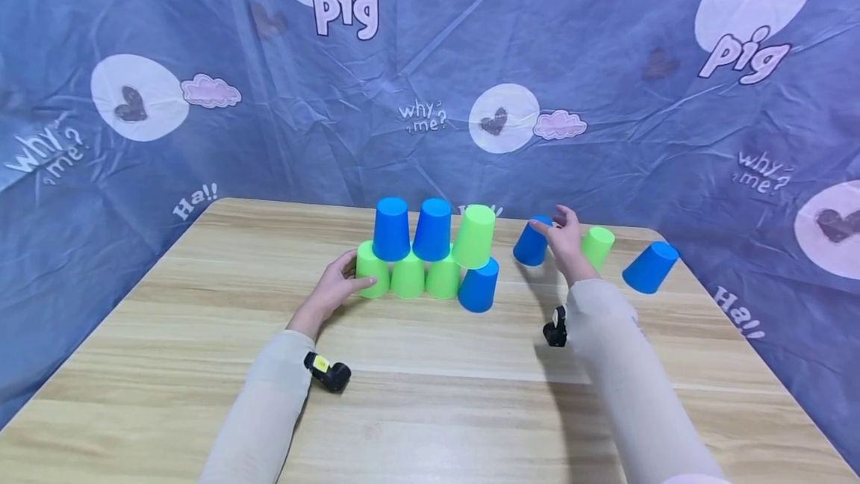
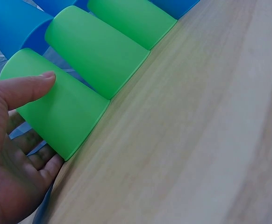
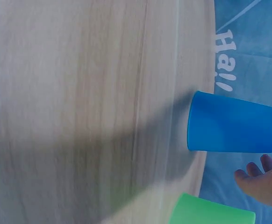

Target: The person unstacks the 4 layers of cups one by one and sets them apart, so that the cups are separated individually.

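Note:
My left hand (image 1: 336, 286) holds the leftmost green cup (image 1: 373, 271) of the bottom row, thumb across its front and fingers round its outer side; the left wrist view shows the thumb (image 2: 38, 86) on the cup wall. Beside it stand two more green cups (image 1: 407, 278) (image 1: 443, 278) and a blue cup (image 1: 478, 288), all upside down. On top rest two blue cups (image 1: 392, 230) (image 1: 433, 231) and a green cup (image 1: 474, 237). My right hand (image 1: 566, 241) reaches beside a separate blue cup (image 3: 234, 123), its fingers loosely extended, gripping nothing.
Right of my right hand stands a green cup (image 1: 598, 246), with another blue cup (image 1: 650, 267) farther right near the table edge. The wooden table (image 1: 430, 409) ends at a blue printed cloth (image 1: 416, 66) behind. Black wrist cameras sit on both sleeves.

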Available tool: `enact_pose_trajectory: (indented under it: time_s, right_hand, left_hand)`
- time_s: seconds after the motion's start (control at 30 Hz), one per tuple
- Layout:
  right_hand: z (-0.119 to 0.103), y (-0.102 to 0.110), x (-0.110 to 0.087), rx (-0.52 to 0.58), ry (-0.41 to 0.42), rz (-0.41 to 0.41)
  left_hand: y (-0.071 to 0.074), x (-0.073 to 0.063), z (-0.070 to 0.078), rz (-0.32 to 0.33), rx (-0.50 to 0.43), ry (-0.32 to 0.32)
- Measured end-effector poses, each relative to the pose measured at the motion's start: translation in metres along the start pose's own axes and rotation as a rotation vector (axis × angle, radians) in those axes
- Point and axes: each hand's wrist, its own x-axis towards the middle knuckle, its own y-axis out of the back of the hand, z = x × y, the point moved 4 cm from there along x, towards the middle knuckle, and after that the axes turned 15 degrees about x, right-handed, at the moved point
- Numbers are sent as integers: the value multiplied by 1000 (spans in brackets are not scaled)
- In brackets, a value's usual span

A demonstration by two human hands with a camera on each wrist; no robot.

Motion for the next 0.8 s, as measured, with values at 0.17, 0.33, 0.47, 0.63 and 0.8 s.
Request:
enact_pose_trajectory:
  time_s: [0.17, 0.33, 0.47, 0.63, 0.8]
  right_hand:
    - [3, 7, 11, 7, 28, -5]
    - [-5, 6, 8, -2, 69, -37]
    - [-25, 0, -11, -16, 90, -64]
    - [-34, -2, -17, 24, 118, -80]
    - [-46, -5, -25, 86, 160, -95]
  left_hand:
    - [1, 0, 1, 0, 8, 4]
    - [2, 1, 0, 0, 9, -2]
    - [2, 0, 0, -2, 17, -4]
    - [1, -2, 0, -1, 19, 2]
    - [1, -2, 0, -1, 13, 0]
